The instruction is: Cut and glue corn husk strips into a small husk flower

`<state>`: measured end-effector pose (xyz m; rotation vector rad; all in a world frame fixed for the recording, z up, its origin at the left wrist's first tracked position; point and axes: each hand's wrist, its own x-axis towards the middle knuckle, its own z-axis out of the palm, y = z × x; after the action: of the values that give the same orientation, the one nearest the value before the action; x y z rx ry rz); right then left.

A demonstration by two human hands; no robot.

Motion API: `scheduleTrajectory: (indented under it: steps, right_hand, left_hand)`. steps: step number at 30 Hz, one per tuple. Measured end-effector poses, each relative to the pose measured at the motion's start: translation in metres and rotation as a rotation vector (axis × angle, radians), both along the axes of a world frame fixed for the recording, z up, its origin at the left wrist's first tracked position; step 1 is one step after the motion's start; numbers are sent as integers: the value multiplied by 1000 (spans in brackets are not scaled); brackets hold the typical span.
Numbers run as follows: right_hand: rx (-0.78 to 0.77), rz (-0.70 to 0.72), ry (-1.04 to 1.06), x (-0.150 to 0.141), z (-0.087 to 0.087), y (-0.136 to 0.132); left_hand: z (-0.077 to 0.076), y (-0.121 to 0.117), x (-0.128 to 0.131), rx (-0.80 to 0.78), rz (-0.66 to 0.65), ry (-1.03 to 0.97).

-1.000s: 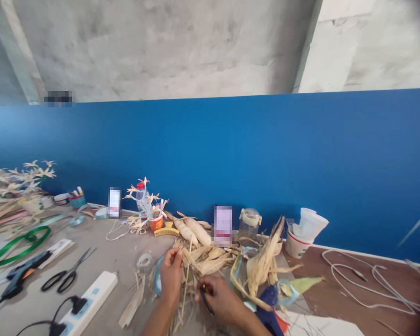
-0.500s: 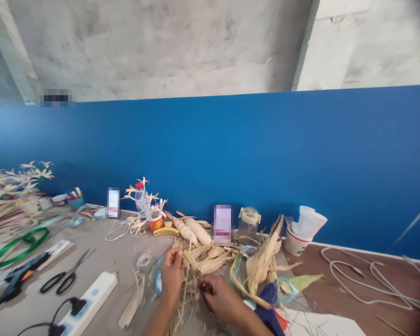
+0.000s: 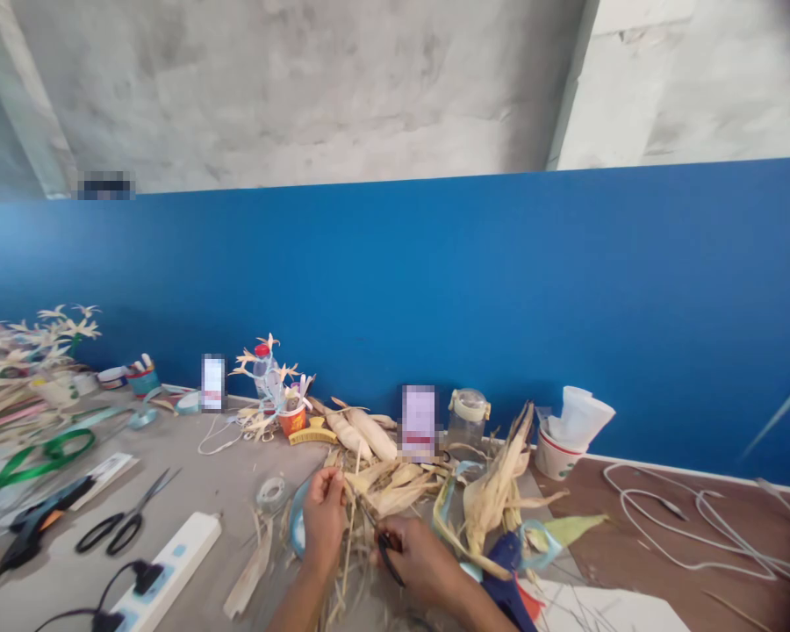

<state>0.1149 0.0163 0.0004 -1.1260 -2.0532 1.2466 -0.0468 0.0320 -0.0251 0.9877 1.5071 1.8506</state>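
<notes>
My left hand (image 3: 322,520) pinches a thin dried corn husk strip (image 3: 350,493) near its upper end, fingers closed. My right hand (image 3: 416,555) is wrapped round small black-handled scissors (image 3: 387,548), whose blades point up-left toward the strip. Both hands work low in the middle of the view, over a heap of dried corn husks (image 3: 395,487). A blue ribbon loop (image 3: 296,527) lies just left of my left hand.
On the grey table lie black scissors (image 3: 124,518), a white power strip (image 3: 171,560), a glue gun (image 3: 32,525), green ribbon (image 3: 43,455) and a tape roll (image 3: 272,491). A glass jar (image 3: 469,423), stacked cups (image 3: 570,434) and white cables (image 3: 691,518) stand at the right. A blue glue gun (image 3: 506,570) lies beside my right hand.
My right hand has drawn the scissors slightly closer to the strip held in my left hand. Green ribbon at the left shifted a little; a fingertip shows at the left edge.
</notes>
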Motion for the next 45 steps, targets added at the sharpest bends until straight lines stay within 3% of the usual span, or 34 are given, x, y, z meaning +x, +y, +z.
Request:
scheduleTrajectory:
  steps: [8,15,30,45]
  right_hand:
    - [-50,-94,83,-1,-1,5]
    - [-17,-9,50,-1,1,-1]
    - [59,5,-33,-1,8,-6]
    - [126,-12,-136,1,11,-8]
  left_hand:
    - [7,-2,1,-10,36,-35]
    - [13,-5,4,0,56,-28]
    - [3,-1,0,8,29,16]
    - [16,-5,5,7,56,-33]
